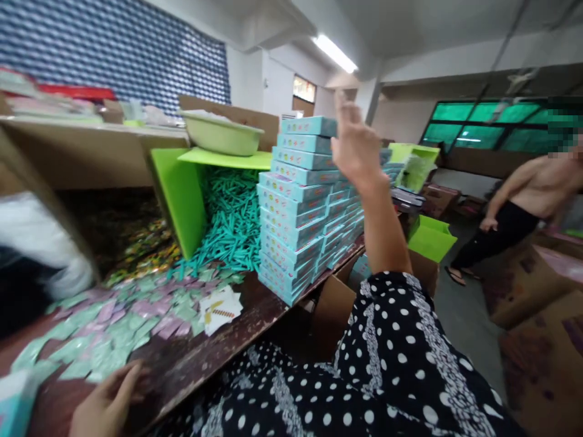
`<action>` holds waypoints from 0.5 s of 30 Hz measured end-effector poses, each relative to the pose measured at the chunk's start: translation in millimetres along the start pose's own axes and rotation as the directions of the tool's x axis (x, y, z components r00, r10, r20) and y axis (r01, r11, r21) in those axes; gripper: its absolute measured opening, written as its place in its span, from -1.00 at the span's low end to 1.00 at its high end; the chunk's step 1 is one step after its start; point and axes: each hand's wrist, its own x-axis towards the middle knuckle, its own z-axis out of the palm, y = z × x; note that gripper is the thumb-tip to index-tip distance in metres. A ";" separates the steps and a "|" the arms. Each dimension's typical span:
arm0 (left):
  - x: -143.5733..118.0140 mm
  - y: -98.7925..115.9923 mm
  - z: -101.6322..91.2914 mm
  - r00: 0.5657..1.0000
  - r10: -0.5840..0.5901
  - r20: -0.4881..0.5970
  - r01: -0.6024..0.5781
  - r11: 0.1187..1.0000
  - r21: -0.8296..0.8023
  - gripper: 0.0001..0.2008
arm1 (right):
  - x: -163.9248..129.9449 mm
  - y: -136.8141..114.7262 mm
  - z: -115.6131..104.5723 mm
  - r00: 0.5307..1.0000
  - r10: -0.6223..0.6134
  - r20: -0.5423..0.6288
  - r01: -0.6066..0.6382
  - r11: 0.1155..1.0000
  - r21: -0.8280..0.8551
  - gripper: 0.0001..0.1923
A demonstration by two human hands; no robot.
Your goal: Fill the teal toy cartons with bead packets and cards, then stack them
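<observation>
My right hand is raised in the air beside the top of a tall stack of light blue boxes, fingers apart and holding nothing. My left hand rests at the front edge of the dark wooden table, near a spread of small green and pink packets. Whether it holds anything I cannot tell. A tipped green box spills several teal sticks onto the table. Small white cards lie near the packets.
A pale green basin sits on top of the green box. Cardboard boxes stand on the floor to the right. A person stands at the right. More green boxes sit behind the stack.
</observation>
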 end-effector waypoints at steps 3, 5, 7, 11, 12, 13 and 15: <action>-13.8 14.6 -24.4 0.955 0.131 -0.267 -0.070 0.971 0.228 -0.79 | -69.0 -30.8 -3.9 0.960 -0.200 -0.194 0.242 0.943 0.227 -0.46; -17.8 15.6 -48.3 0.891 0.181 -0.416 -0.013 0.927 0.375 -0.70 | -116.8 -52.5 8.2 0.907 -0.362 -0.216 0.420 0.825 0.378 -0.55; -20.2 9.3 -75.5 0.872 0.171 -0.458 0.089 0.866 0.493 -0.58 | -158.3 -75.9 31.4 0.847 -0.508 -0.156 0.504 0.674 0.541 -0.55; -27.9 -3.6 -108.3 0.917 -0.051 -0.396 0.294 0.755 0.586 -0.23 | -217.9 -134.7 87.6 0.742 -0.665 -0.083 0.486 0.450 0.749 -0.66; -28.4 -4.9 -108.5 0.926 -0.101 -0.365 0.317 0.735 0.599 -0.18 | -228.0 -149.2 99.8 0.727 -0.686 -0.033 0.453 0.443 0.774 -0.68; -27.6 -5.7 -106.0 0.931 -0.133 -0.339 0.326 0.718 0.614 -0.15 | -236.5 -162.3 110.6 0.709 -0.705 0.021 0.418 0.444 0.793 -0.68; -22.7 -6.9 -97.0 0.932 -0.151 -0.329 0.338 0.692 0.638 -0.17 | -250.2 -182.7 127.8 0.649 -0.750 0.130 0.352 0.447 0.822 -0.67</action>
